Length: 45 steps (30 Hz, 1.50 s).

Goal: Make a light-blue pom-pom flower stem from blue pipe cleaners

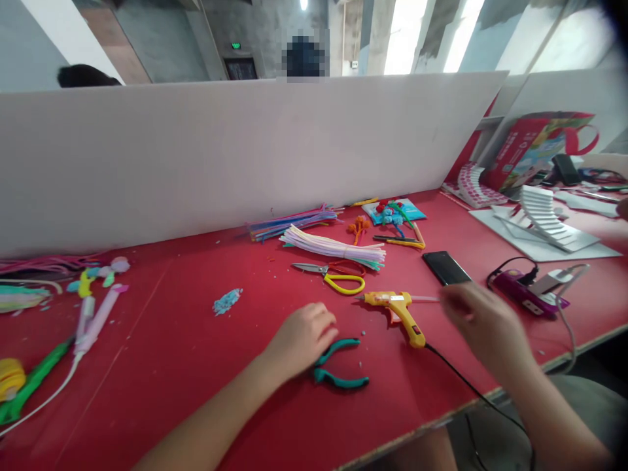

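My left hand point(303, 337) rests on the red table point(196, 366) with its fingers curled over the head of green-handled pliers point(341, 366); the grip itself is hidden. My right hand point(478, 320) hovers, blurred by motion, just right of a yellow glue gun point(400, 307) and near the clear glue stick at its back end. Its fingers are smeared. Yellow-handled scissors point(338, 278) lie beyond the glue gun.
Bundles of pipe cleaners point(333, 247) lie near a white divider board point(235, 150). A black phone point(445, 267), a purple power strip point(524, 294) and white foam models point(544, 216) sit at right. Craft pieces and a white cable point(93, 314) lie at left. The glue gun's cord runs off the table's front edge.
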Available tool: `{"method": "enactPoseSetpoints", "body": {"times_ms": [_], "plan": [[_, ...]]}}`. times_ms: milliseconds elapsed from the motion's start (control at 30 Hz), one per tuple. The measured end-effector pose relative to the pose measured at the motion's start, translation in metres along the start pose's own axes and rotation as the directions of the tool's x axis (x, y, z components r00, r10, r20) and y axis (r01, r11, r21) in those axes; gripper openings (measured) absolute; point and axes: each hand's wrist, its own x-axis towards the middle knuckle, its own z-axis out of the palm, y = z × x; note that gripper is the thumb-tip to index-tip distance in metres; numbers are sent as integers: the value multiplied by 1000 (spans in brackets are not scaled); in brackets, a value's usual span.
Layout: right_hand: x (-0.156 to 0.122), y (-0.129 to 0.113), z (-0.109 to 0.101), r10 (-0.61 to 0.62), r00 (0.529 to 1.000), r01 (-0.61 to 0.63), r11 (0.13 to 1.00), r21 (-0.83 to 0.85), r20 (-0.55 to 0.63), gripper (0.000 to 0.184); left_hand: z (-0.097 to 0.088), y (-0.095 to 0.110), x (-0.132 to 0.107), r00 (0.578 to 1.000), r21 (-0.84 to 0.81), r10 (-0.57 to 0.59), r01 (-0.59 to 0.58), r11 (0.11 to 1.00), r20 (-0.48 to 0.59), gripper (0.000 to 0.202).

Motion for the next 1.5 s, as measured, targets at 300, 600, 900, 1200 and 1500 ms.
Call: {"method": "enactPoseSetpoints", "body": {"times_ms": [300, 600, 900, 1200, 1500], "plan": [[-9, -86, 73, -362, 794, 396, 917, 35, 489, 20, -3, -17, -1, 998, -15, -65, 64, 998, -3, 16], [62, -130, 62, -395, 790, 381, 916, 129, 469, 24, -12, -51, -59, 960, -129, -278, 273, 953, -25, 24], [124, -119, 113, -170, 804, 276, 956, -104, 569, 24, -4, -16, -33, 996, -129, -83, 84, 988, 13, 22], [149, -123, 88, -150, 863, 189, 981, -33, 483, 33, 43, -1, 48, 987, 125, -152, 158, 980, -51, 54], [138, -93, 16, 32, 977, -85, 965, 247, 211, 23, 26, -73, 46, 966, 198, -214, 240, 950, -145, 31]]}}
